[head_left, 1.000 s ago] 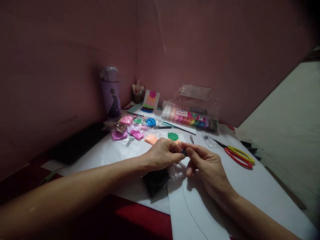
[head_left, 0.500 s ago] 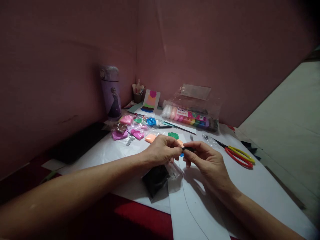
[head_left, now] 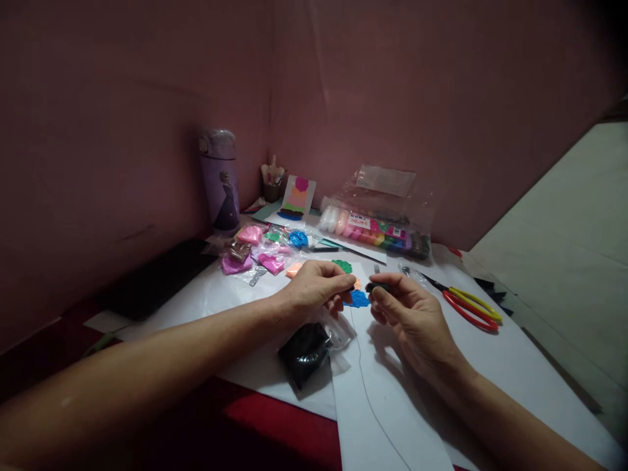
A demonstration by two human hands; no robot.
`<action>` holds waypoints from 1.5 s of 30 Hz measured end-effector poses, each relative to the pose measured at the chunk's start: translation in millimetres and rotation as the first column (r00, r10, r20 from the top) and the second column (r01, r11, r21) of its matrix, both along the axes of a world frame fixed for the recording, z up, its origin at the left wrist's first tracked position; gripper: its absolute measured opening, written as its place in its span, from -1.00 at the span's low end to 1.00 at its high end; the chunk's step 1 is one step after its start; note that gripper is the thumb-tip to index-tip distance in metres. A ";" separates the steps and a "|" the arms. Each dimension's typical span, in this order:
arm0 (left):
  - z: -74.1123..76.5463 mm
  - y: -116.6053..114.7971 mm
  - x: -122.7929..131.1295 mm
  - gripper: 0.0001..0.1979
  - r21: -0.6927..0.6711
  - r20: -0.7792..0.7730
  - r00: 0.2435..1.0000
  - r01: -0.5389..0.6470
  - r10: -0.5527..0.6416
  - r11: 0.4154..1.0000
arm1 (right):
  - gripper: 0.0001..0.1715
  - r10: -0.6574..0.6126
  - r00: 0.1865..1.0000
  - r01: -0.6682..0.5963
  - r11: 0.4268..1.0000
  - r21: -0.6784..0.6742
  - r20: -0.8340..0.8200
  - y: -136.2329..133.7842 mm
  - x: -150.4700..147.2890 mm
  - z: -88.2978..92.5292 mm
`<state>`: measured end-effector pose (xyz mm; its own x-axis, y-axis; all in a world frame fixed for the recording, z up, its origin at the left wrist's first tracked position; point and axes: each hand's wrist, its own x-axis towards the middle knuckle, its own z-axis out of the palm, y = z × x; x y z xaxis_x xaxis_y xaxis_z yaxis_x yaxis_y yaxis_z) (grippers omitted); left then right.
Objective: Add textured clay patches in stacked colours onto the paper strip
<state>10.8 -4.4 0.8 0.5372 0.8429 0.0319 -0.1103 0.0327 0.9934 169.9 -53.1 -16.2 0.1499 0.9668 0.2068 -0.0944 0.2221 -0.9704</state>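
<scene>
My right hand (head_left: 412, 314) pinches a small lump of black clay (head_left: 375, 286) between thumb and fingertips. A short gap away, my left hand (head_left: 316, 291) is closed in a pinch, with a tiny dark bit of black clay just showing at its fingertips. Under the left wrist lies a clear bag of black clay (head_left: 304, 356). Behind and between the hands, a white sheet (head_left: 387, 399) with a curved pencil line bears textured clay patches: green (head_left: 342, 266), peach partly hidden by the left fingers, and blue (head_left: 358, 299).
Bagged clay (head_left: 269, 263) in pink, purple, brown and blue lies left of centre. A purple bottle (head_left: 219, 183), a stick cup (head_left: 271, 190), a coloured card (head_left: 297, 198) and a clay pack (head_left: 375, 229) stand behind. Scissors (head_left: 471, 307) and a small fork (head_left: 377, 269) lie rightward.
My hands have moved apart, and the black clay between them has parted, most of it staying in the right fingers. The blue patch behind now shows more fully.
</scene>
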 end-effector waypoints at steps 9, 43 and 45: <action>-2.9 0.0 1.7 -0.91 -0.085 0.014 1.000 0.002 -0.001 0.996 | -0.71 0.019 0.986 -0.014 0.999 -0.034 0.163 -2.7 0.3 -2.0; 16.2 17.7 -32.4 -0.83 0.328 -0.802 0.596 0.504 -0.046 0.799 | -0.82 0.234 0.712 -0.237 0.968 -0.088 0.662 -15.9 -5.1 -0.8; 15.7 16.0 -31.2 -0.85 0.373 -0.766 0.640 0.509 -0.052 0.776 | -0.81 0.222 0.704 -0.236 0.969 -0.072 0.675 -15.9 -5.7 1.2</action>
